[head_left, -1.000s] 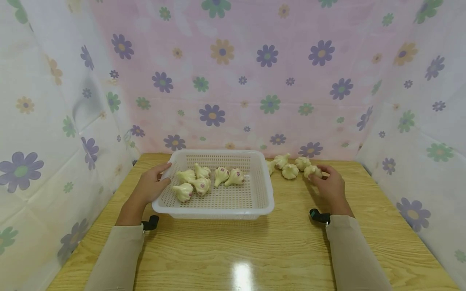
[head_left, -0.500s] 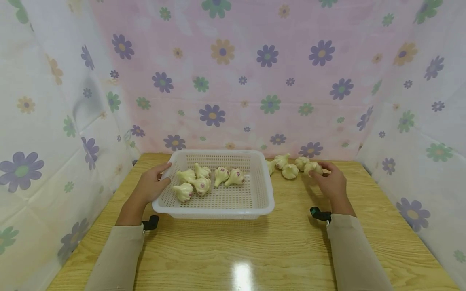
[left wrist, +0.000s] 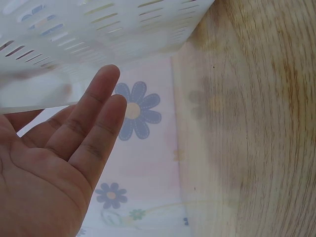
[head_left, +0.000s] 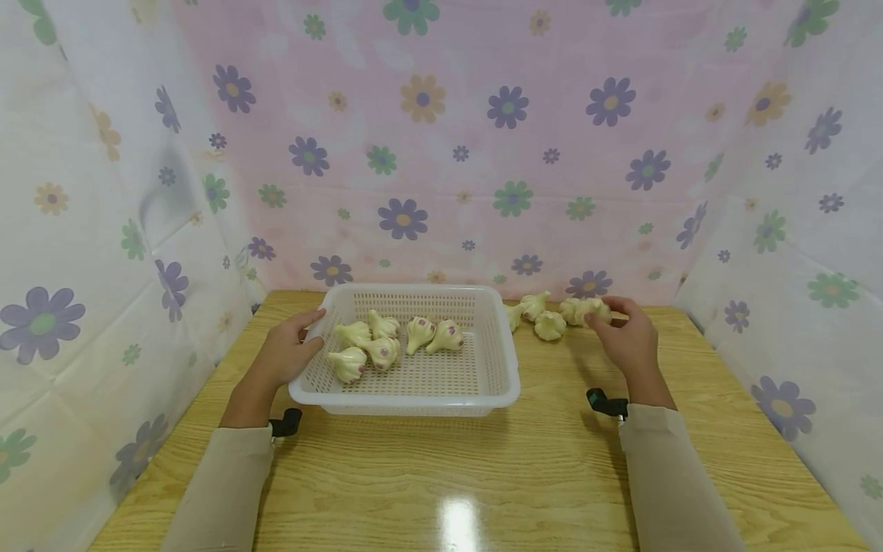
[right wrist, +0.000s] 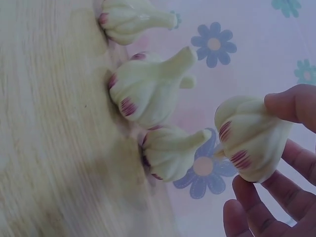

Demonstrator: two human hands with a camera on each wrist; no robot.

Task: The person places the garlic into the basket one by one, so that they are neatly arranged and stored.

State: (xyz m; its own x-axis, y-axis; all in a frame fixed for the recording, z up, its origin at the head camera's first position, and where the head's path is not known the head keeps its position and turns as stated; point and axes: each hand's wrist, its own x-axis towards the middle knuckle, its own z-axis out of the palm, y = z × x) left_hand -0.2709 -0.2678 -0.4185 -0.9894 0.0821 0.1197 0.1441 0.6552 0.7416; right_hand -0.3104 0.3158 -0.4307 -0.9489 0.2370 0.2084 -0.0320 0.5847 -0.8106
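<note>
My left hand (head_left: 283,353) holds the white plastic basket (head_left: 407,402) by its left rim. In the left wrist view, the fingers (left wrist: 94,128) stretch along the outside of the slotted wall. Several garlic bulbs (head_left: 382,353), cream with purple marks, lie inside, mostly toward the left and middle. Right of the basket, my right hand (head_left: 631,337) pinches a garlic bulb (right wrist: 254,138) between thumb and fingertips. The right wrist view shows it raised off the table, apart from the other bulbs. Several more garlic bulbs (head_left: 549,326) rest on the table beside it.
The wooden table (head_left: 414,475) runs back to a pink flowered cloth (head_left: 455,153), with white flowered cloth (head_left: 793,230) hanging along both sides. One loose bulb (head_left: 514,316) sits right by the basket's right wall.
My right hand has taken the garlic bulb slightly up from the table, over its neighbour. The left hand and basket have stayed put.
</note>
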